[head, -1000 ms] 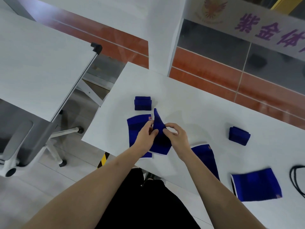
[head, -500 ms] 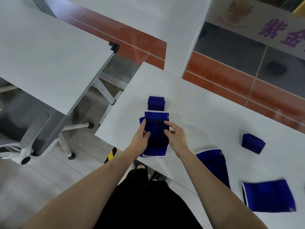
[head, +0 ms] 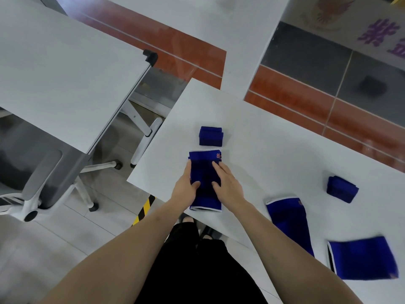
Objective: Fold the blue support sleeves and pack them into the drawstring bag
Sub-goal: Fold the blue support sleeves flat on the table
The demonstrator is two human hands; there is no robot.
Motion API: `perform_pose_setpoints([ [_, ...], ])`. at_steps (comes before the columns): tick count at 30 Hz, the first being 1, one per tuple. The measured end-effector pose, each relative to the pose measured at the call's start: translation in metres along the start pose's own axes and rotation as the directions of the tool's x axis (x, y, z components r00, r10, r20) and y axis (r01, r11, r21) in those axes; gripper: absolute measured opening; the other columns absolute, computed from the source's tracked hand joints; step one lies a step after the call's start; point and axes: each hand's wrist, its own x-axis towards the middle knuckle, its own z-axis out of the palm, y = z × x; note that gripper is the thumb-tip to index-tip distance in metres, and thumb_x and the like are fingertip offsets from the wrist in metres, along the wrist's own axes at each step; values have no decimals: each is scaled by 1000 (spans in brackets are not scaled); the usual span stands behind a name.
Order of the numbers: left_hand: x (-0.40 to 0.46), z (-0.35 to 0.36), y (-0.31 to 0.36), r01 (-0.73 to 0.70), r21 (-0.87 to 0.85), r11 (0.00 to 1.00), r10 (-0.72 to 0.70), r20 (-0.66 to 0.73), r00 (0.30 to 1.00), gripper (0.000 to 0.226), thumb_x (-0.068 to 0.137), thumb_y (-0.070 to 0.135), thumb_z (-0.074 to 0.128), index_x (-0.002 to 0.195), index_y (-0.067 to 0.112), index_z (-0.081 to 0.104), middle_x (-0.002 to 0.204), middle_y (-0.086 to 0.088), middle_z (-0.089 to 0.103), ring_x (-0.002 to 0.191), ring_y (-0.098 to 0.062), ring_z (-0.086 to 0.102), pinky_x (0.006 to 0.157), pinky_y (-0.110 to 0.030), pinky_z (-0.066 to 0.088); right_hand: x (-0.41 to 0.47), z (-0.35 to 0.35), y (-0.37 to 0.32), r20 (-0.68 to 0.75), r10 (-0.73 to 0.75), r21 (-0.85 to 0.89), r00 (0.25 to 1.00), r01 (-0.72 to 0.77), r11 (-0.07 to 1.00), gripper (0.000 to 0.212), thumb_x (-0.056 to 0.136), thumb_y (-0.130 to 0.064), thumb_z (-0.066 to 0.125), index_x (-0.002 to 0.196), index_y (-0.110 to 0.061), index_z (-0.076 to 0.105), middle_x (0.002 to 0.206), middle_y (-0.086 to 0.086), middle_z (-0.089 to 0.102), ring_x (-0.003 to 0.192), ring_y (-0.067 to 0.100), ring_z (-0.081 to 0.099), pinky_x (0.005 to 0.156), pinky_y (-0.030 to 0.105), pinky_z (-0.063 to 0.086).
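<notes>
Both hands [head: 206, 185] flat on blue sleeve [head: 205, 172], its orange logo [head: 218, 155] unreadable

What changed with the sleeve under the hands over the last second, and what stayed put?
A second ago both hands pinched a raised flap of the sleeve. It has since been laid over, and the sleeve now lies flat on the table as a narrower strip. The left hand and right hand now press on it with flatter fingers. The two folded bundles and two flat sleeves did not move.

Folded sleeve [head: 210, 136] behind flat sleeve [head: 205, 172]; two sleeves [head: 289, 220], seemingly flat, right.
</notes>
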Motion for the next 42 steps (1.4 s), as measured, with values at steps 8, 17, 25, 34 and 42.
perform_pose_setpoints([
  [8, 11, 1, -14, 0, 294, 956, -6, 19, 1000, 93, 96, 22, 62, 156, 45, -4, 122, -5, 58, 101, -23, 62, 86, -47, 57, 3, 13, 3, -47, 43, -18, 998, -44, 999, 67, 100, -15, 54, 161, -27, 29, 168, -5, 22, 146, 21, 34, 111, 39, 45],
  [17, 12, 3, -19, 50, 410, 911, -49, -13, 999, 92, 85, 18, 76, 149, 41, 14, 124, -5, 43, 104, -23, 58, 80, -40, 59, 12, 8, -6, -192, 286, 340, 939, -210, 917, 44, 103, -22, 58, 144, -25, 46, 137, 1, 47, 114, 17, 57, 93, 32, 52],
  [25, 12, 2, -15, 35, 397, 917, -51, 30, 998, 92, 84, 9, 73, 149, 39, 15, 128, -6, 44, 101, -22, 62, 80, -36, 60, 31, 3, -16, -69, 449, 566, 891, -336, 753, 41, 100, -33, 63, 138, -22, 54, 109, -8, 62, 100, 13, 61, 86, 33, 55],
  [34, 17, -11, 7, 116, -177, 977, -124, -31, 992, 75, 97, 35, 66, 158, 22, 25, 125, -3, 59, 106, -17, 61, 87, -35, 54, 15, -17, -14, -1, 304, 645, 953, -231, 729, 10, 104, -26, 57, 111, -25, 64, 108, -6, 72, 102, 16, 67, 88, 38, 58],
  [42, 19, -15, 54, -28, -252, 967, 16, -50, 999, 20, 103, 30, 55, 110, 19, 71, 101, 7, 75, 98, -14, 70, 88, -33, 56, -19, -63, -11, -119, 250, 761, 961, -74, 644, 14, 106, -23, 55, 115, -23, 66, 108, -7, 74, 103, 16, 69, 88, 37, 59],
])
